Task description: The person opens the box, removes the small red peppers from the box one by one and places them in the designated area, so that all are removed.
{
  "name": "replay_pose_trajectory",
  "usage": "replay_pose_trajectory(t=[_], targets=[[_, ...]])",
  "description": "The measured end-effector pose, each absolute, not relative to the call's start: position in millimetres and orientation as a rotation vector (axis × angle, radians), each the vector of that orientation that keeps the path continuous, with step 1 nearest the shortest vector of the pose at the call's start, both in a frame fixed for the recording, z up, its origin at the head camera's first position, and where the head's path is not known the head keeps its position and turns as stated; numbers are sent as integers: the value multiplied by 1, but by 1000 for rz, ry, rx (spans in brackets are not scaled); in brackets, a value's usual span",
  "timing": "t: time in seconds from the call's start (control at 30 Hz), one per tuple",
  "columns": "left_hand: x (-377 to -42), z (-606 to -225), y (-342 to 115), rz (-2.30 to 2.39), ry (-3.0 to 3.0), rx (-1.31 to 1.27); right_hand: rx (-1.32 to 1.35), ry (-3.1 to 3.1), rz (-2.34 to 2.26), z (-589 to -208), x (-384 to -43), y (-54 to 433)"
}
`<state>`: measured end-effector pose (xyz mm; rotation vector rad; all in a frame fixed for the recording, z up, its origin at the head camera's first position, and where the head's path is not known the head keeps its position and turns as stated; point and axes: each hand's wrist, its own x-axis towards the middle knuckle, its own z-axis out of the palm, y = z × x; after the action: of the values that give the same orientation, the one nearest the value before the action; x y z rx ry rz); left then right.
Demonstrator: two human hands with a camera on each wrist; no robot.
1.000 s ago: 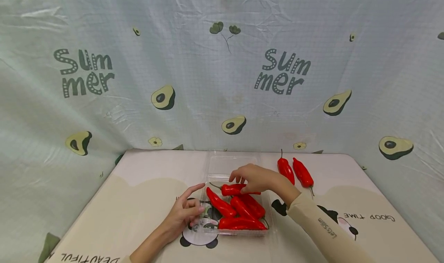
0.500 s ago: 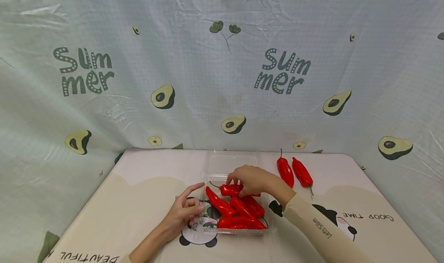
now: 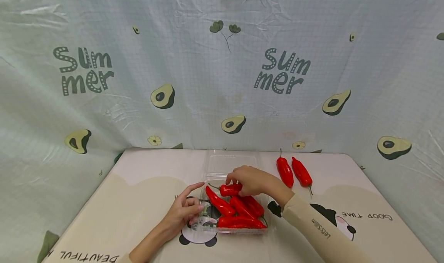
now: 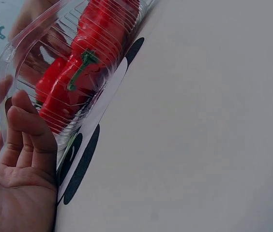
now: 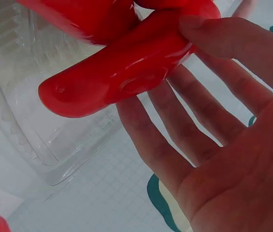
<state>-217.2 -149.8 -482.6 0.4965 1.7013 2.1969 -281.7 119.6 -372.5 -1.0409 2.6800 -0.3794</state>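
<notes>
A clear plastic clamshell box [image 3: 211, 228] stands in the middle of the table, lid folded back, with several red chili peppers [image 3: 239, 222] inside. My right hand [image 3: 254, 181] grips a chili pepper [image 3: 229, 189] lying along the back of the box, its stem to the left. In the right wrist view, the thumb is on one side of this pepper [image 5: 112, 72] and the fingers are beneath its other side. My left hand [image 3: 184, 213] rests against the box's left side, index finger stretched to the back-left corner. The left wrist view has its fingertips [image 4: 22, 113] at the clear wall.
Two more red chili peppers, one upright [image 3: 285, 172] and one slanted [image 3: 302, 172], lie at the back right of the table. The clear lid [image 3: 233, 163] lies behind the box. A printed curtain [image 3: 194, 62] hangs at the table's back edge.
My right hand has shifted slightly left with the pepper at the back of the box, its fingers closer around it. The left hand stays at the box's side.
</notes>
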Motion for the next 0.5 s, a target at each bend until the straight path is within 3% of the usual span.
replay_pose_trajectory(t=[0.5], targets=[[-218, -483, -150, 2191, 1711, 490, -1047, 2668, -383, -373, -284, 120]])
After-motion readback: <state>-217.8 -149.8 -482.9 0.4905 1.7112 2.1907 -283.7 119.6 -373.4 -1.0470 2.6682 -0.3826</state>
